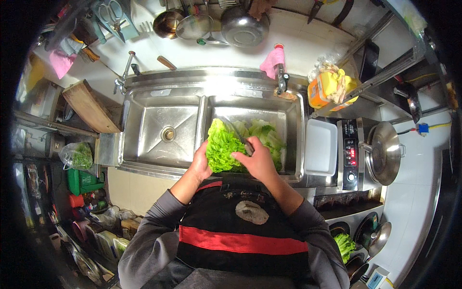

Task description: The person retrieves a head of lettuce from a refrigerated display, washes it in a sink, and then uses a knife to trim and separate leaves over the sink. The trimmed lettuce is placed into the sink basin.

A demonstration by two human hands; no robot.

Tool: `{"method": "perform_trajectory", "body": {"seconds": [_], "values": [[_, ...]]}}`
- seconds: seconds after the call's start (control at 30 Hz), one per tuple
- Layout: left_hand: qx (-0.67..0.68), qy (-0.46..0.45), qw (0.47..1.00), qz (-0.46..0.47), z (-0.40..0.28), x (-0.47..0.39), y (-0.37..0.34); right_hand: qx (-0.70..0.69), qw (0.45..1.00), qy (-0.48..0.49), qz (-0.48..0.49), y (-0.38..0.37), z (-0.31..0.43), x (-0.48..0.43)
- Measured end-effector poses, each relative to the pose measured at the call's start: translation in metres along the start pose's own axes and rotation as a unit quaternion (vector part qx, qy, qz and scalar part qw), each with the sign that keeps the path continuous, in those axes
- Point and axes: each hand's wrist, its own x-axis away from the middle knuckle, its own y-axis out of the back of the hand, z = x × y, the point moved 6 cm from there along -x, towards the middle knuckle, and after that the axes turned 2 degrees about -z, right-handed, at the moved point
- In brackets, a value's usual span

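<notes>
Above the right basin [245, 112] of a stainless-steel double sink, a bunch of green leaf lettuce [223, 148] is held up between both hands. My left hand [201, 162] grips it from the left side. My right hand [261, 160] is closed around a knife [237, 133], with the thumb pressing on the lettuce leaves. The blade runs along the far right side of the bunch; its edge is partly hidden by the leaves. Below, loose pale-green lettuce leaves [265, 132] lie in the right basin.
To the left is the other basin [151, 144] with its drain. A white plastic tub [320, 148], an induction cooker [349, 155] and a steel pan [385, 155] stand to the right. Two taps, one left [124, 76] and one cloth-draped [281, 77], rise behind. A wooden board [92, 106] leans left.
</notes>
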Motion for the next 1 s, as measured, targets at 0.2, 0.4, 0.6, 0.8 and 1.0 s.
{"method": "perform_trajectory", "body": {"seconds": [0.2,0.4,0.6,0.8,1.0], "values": [[0.013,-0.022,0.999,0.021,-0.001,-0.002,0.0,-0.107,0.994,-0.031,-0.018,-0.002,-0.036,-0.017],[-0.065,-0.085,0.994,-0.006,-0.006,-0.006,0.015,-0.096,0.994,-0.026,-0.033,0.004,-0.045,-0.031],[0.06,0.001,0.997,0.053,0.005,-0.01,0.025,-0.105,0.994,-0.036,0.009,0.006,-0.042,-0.04],[0.016,-0.07,0.997,0.026,-0.005,-0.003,0.025,-0.1,0.99,-0.091,0.045,0.005,-0.029,-0.038],[-0.17,-0.189,0.966,0.045,-0.034,0.017,0.007,-0.072,0.991,0.04,0.102,0.024,0.022,-0.006]]}}
